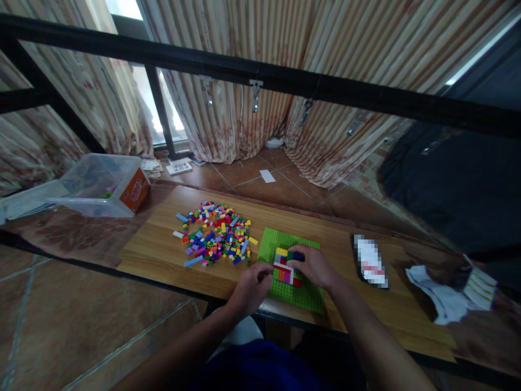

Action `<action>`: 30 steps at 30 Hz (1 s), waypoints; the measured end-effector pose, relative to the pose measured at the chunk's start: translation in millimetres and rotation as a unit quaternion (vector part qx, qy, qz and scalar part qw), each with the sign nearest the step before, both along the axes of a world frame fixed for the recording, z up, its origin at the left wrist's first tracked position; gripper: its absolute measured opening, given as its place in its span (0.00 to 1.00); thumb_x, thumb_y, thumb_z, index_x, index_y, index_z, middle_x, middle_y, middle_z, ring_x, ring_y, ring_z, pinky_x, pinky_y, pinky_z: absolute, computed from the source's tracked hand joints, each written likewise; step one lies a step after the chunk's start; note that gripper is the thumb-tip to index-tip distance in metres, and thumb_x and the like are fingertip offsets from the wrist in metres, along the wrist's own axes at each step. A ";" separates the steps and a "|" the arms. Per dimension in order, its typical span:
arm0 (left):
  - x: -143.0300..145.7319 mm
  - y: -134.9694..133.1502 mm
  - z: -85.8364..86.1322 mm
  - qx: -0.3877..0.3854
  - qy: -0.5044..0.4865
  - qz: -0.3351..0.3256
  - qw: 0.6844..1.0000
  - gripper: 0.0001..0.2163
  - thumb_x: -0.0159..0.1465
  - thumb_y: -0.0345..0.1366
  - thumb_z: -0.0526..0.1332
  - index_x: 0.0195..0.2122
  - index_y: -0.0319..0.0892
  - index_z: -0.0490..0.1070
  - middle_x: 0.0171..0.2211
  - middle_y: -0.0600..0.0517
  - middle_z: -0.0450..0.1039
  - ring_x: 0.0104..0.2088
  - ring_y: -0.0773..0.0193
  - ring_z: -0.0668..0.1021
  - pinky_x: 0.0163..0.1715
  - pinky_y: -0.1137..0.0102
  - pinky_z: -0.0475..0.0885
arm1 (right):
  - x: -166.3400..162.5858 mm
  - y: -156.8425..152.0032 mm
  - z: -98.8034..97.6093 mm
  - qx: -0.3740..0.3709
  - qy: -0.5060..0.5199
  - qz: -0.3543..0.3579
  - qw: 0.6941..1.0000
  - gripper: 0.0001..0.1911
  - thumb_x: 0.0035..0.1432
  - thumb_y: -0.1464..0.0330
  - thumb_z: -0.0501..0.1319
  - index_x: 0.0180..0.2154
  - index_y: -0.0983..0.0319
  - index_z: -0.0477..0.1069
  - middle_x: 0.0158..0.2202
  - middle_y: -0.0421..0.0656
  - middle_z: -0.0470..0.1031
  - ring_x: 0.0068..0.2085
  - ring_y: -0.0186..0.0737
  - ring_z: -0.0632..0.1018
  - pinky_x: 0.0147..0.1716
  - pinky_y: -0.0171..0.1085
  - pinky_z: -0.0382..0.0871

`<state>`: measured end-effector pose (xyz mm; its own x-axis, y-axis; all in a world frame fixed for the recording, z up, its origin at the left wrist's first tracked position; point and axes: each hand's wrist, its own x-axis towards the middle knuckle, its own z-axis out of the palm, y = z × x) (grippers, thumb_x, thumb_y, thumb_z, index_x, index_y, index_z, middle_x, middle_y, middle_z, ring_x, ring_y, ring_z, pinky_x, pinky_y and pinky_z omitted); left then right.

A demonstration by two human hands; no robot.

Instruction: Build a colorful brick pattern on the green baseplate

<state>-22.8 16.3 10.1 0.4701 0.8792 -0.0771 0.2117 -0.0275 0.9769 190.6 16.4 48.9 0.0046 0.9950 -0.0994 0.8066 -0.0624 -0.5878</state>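
Note:
A green baseplate (309,301) lies on the wooden board with a small build of toy bricks (287,275) on it, in yellow, white, grey, red, orange and purple. My right hand (315,266) reaches over the build's right side, thumb and fingers closed about a dark toy brick (292,256) that looks green and blue. Whether that brick is pressed down or only resting there is hidden. At the build's left edge is my left hand (251,285), its fingers curled together near the bricks; anything between its fingertips is too small to make out.
Loose toy bricks (220,233) spread in a heap left of the baseplate. A clear plastic bin (101,184) with an orange label stands at far left. To the right are a blurred-out dark-edged object (370,260) and crumpled paper (439,298). A black rail (228,70) crosses beyond the board.

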 end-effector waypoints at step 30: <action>-119.9 22.0 1.9 0.083 0.060 0.178 0.979 0.11 0.60 0.37 0.58 0.41 0.40 0.73 0.34 0.49 0.76 0.34 0.61 0.77 0.36 0.68 0.72 | 19.3 -116.5 -69.6 0.165 -0.011 -0.319 0.933 0.25 0.57 0.48 0.52 0.40 0.60 0.75 0.44 0.49 0.78 0.46 0.52 0.77 0.46 0.48 0.71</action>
